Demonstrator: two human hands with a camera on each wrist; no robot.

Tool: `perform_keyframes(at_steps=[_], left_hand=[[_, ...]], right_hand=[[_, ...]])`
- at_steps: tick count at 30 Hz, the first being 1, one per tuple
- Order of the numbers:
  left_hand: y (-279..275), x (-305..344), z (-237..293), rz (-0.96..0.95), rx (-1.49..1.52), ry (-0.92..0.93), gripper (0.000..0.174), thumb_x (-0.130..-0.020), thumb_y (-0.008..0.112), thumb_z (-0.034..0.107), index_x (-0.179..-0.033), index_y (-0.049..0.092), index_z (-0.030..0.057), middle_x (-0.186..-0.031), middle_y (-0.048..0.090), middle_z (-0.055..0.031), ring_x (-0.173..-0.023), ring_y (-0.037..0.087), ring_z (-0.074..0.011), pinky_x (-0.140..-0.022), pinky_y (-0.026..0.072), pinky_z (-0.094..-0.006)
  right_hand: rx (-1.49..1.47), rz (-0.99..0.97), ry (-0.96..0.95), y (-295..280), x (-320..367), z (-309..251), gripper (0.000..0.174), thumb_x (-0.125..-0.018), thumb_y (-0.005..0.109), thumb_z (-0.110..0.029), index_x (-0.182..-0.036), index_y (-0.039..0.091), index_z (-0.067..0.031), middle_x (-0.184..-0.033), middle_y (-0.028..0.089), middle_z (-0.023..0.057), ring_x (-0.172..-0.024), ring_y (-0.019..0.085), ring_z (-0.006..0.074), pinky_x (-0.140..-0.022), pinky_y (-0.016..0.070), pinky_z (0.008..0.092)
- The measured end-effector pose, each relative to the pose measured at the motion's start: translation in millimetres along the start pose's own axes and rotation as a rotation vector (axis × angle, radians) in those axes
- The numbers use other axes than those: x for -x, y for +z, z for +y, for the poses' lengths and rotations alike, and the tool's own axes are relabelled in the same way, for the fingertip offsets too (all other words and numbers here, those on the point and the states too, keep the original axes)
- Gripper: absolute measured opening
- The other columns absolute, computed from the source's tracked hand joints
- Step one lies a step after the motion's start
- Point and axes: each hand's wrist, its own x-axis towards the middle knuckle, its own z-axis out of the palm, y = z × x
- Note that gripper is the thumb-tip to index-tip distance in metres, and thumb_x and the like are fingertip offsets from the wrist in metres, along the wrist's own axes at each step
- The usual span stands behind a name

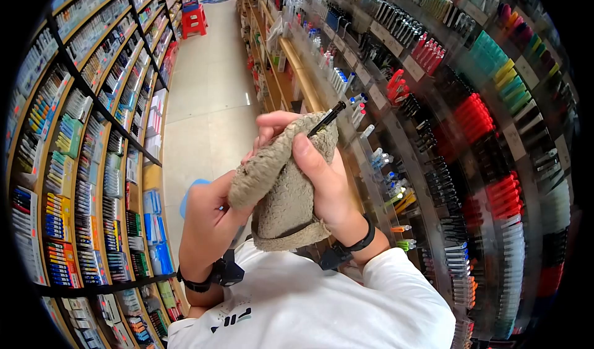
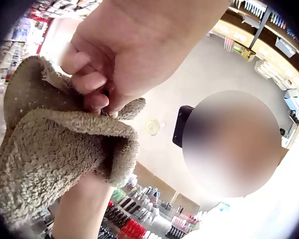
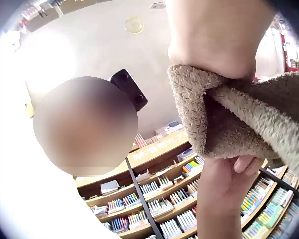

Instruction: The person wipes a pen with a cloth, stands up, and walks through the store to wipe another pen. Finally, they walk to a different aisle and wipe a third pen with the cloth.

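Observation:
A grey-brown fluffy cloth (image 1: pixel 272 210), folded over itself, is held up in front of the chest between both hands. From its upper fold a slim black pen (image 1: pixel 327 118) sticks out, its lower part hidden in the cloth. My right hand (image 1: pixel 331 185) grips the cloth from the right, thumb pressed on its top near the pen. On the other side my left hand (image 1: pixel 210 216) holds the cloth's left edge. In the left wrist view the curled fingers (image 2: pixel 92 82) of that hand pinch at the cloth's fold.
A rack of pens (image 1: pixel 473 117) rises close on the right. Stationery shelves (image 1: pixel 93 163) line the left side. Between them runs a pale tiled aisle (image 1: pixel 204 95), with a red stool (image 1: pixel 193 21) farther along it. Both wrists wear black strapped devices.

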Motion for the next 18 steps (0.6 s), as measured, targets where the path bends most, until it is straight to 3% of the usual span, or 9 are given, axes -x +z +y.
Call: perform_keyframes(at_steps=[3,4,7,8,11,12,15,18], left_hand=[[-1,0,1,-0.007,-0.036,-0.027,0.019,-0.087,0.06,0.01,-0.096,0.061,-0.0062,-0.062,0.055,-0.0056,-0.061,0.046,-0.0039,-0.053,0.0412,-0.0222],[-1,-1,2,0.002,-0.042,0.003,0.015,-0.086,0.059,0.008,-0.091,0.06,-0.0052,-0.06,0.054,-0.0042,-0.058,0.046,-0.0047,-0.051,0.0385,-0.0223],[6,-5,3,0.012,-0.05,0.054,0.008,-0.085,0.056,0.004,-0.082,0.059,-0.0036,-0.056,0.051,-0.0016,-0.051,0.046,-0.0062,-0.047,0.0334,-0.0224],[9,-7,1,0.009,-0.05,0.048,0.008,-0.084,0.056,0.003,-0.083,0.059,-0.0038,-0.056,0.051,-0.0018,-0.051,0.046,-0.0061,-0.047,0.0336,-0.0224],[8,-8,-6,-0.077,-0.115,0.026,0.009,-0.084,0.059,0.005,-0.086,0.059,-0.0038,-0.057,0.051,-0.0058,-0.053,0.046,-0.0068,-0.049,0.0372,-0.024],[7,-8,-7,-0.119,-0.148,0.018,0.011,-0.084,0.061,0.007,-0.087,0.059,-0.0037,-0.058,0.051,-0.0077,-0.054,0.045,-0.0072,-0.05,0.0388,-0.0248],[10,-7,-9,-0.132,-0.109,0.006,0.01,-0.082,0.056,0.003,-0.086,0.061,-0.0048,-0.056,0.053,-0.0033,-0.052,0.048,-0.0064,-0.048,0.0351,-0.0229],[0,-9,-2,-0.231,-0.155,-0.017,0.011,-0.083,0.055,0.004,-0.082,0.062,-0.0048,-0.056,0.054,-0.0048,-0.052,0.049,-0.0072,-0.048,0.0364,-0.0231]], right_hand=[[-0.169,0.102,-0.001,19,0,-8,0.061,-0.088,0.062,-0.02,-0.137,0.033,0.0024,-0.099,0.055,0.0083,-0.09,0.056,0.017,-0.084,0.0465,0.0315],[-0.204,0.1,-0.001,16,-1,-8,0.051,-0.086,0.064,-0.014,-0.128,0.038,-0.0011,-0.094,0.053,0.0077,-0.087,0.056,0.0177,-0.087,0.0466,0.036],[-0.382,-0.176,-0.197,-3,-7,14,0.028,-0.085,0.064,-0.012,-0.103,0.043,-0.008,-0.084,0.049,0.0054,-0.081,0.054,0.0172,-0.085,0.0464,0.0384],[-0.368,-0.156,-0.183,-3,-5,11,0.03,-0.084,0.063,-0.007,-0.08,0.034,-0.0127,-0.071,0.042,0.002,-0.069,0.049,0.0157,-0.074,0.0457,0.0375],[-0.418,-0.059,-0.097,-3,5,10,0.031,-0.084,0.059,-0.004,-0.072,0.031,-0.012,-0.063,0.038,0.0011,-0.059,0.042,0.0145,-0.063,0.0408,0.0337],[-0.312,-0.001,-0.072,3,5,5,0.024,-0.084,0.051,-0.018,-0.069,0.033,-0.0153,-0.055,0.026,-0.0028,-0.05,0.03,0.0118,-0.057,0.0347,0.0305],[-0.439,0.024,-0.057,-2,3,2,0.023,-0.087,0.047,-0.02,-0.069,0.033,-0.0156,-0.053,0.024,-0.0043,-0.048,0.028,0.0108,-0.054,0.0342,0.0289],[-0.521,0.051,-0.078,-9,-2,-6,0.026,-0.09,0.045,-0.02,-0.067,0.033,-0.0156,-0.053,0.023,-0.0054,-0.048,0.028,0.0099,-0.053,0.0347,0.0279]])
